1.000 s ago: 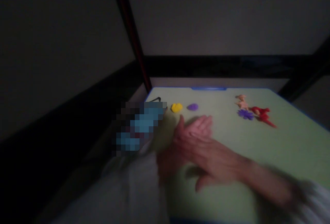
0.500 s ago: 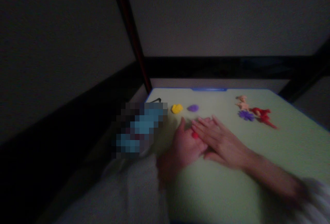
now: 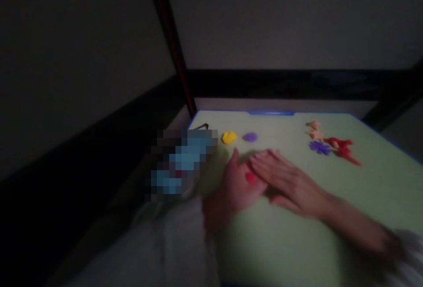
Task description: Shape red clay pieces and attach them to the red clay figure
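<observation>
My left hand (image 3: 243, 185) is turned palm up above the table, thumb pointing away from me, with a small red lump of modelling clay (image 3: 250, 177) lying in its palm. Across its fingers lies my right hand (image 3: 289, 181), palm down with the fingers stretched out flat. The lump shows just beside the edge of the right hand's fingers. Whether any more clay sits between the hands is hidden. Beyond them on the table are a yellow clay piece (image 3: 229, 137) and a purple oval one (image 3: 250, 137).
At the right of the pale table (image 3: 284, 243) lie a peach-coloured figure (image 3: 315, 133), a purple flower-like shape (image 3: 320, 147) and a red clay form (image 3: 345, 149). A blurred-out blue patch (image 3: 187, 159) appears at the left. Dark-trimmed walls stand behind.
My right hand has slid slightly right over my left palm, so more of the red clay shows. The whole view has shifted a little.
</observation>
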Tool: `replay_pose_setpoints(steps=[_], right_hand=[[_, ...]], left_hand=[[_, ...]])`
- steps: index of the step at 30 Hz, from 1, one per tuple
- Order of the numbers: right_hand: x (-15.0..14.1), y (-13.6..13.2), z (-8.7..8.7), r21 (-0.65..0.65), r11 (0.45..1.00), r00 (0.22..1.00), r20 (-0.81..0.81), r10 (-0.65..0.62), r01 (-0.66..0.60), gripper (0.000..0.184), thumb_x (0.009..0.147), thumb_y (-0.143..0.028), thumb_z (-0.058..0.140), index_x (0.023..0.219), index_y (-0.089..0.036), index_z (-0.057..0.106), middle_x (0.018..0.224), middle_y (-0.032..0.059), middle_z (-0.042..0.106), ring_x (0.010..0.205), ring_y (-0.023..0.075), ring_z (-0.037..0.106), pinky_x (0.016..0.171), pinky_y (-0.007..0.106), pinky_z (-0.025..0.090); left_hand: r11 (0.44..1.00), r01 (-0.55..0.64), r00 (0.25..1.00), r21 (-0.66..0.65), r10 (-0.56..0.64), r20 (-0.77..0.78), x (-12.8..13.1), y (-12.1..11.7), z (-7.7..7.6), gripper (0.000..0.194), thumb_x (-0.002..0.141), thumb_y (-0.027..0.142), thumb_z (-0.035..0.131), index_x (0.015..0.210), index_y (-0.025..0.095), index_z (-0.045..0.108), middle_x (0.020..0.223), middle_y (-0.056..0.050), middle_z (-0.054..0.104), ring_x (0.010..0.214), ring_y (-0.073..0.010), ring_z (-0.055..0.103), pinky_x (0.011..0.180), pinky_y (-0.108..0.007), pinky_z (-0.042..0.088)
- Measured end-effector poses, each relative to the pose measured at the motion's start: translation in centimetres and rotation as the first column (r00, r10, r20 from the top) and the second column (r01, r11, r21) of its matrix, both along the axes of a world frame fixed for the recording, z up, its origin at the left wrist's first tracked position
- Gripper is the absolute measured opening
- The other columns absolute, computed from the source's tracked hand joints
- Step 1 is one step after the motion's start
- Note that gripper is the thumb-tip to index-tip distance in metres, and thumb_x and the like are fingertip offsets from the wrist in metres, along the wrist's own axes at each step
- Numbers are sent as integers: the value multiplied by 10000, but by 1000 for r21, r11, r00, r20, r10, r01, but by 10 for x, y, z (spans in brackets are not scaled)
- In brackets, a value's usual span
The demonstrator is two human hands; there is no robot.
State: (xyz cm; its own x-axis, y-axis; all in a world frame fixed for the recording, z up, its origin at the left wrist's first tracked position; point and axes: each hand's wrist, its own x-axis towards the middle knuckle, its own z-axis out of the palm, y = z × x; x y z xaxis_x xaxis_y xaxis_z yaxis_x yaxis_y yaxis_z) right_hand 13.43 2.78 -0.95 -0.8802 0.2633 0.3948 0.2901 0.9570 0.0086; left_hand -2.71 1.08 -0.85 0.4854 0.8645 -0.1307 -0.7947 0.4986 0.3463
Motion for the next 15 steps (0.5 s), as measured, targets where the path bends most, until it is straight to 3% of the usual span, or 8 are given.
replay_pose_setpoints(steps=[5,9,11,13,15], right_hand=[[-16,-12,3,-26,983,980,70,184,-183,680,883,-515,328,1374,-48,283,1448,135,275,1373,201,130,1113,418,193],[-18,-12,4,-13,993,991,61,117,-116,665,883,-515,326,1386,-84,264,1442,118,295,1372,197,132,1114,453,166],[-15,-10,4,-23,996,995,50,88,-87,635,898,-489,315,1383,-81,269,1434,119,314,1369,202,149,1109,464,184],[-13,-9,3,-33,991,990,51,128,-126,627,904,-482,309,1380,-75,275,1438,117,306,1368,199,152,1110,445,200],[-14,-10,3,-36,985,984,58,171,-169,645,899,-498,307,1384,-75,260,1445,116,288,1369,192,148,1114,431,192]], left_hand=[[999,-23,999,40,24,-44,4,1,-7,745,833,551,237,1285,-12,423,1171,-182,591,1233,-248,437,989,-302,349],[999,37,996,25,-35,-78,7,-1,-3,746,834,558,197,1324,28,387,1188,-165,587,1276,-239,381,1026,-325,305],[999,-27,994,27,30,-107,4,-2,1,738,846,535,199,1337,6,349,1206,-176,572,1274,-235,384,1053,-322,261],[993,-88,991,78,95,-95,1,-2,3,738,852,536,194,1347,5,321,1254,-171,536,1280,-228,373,1071,-317,225],[995,-75,992,68,81,-100,0,-2,1,770,843,574,154,1338,18,347,1241,-164,548,1272,-225,387,1075,-310,215]])
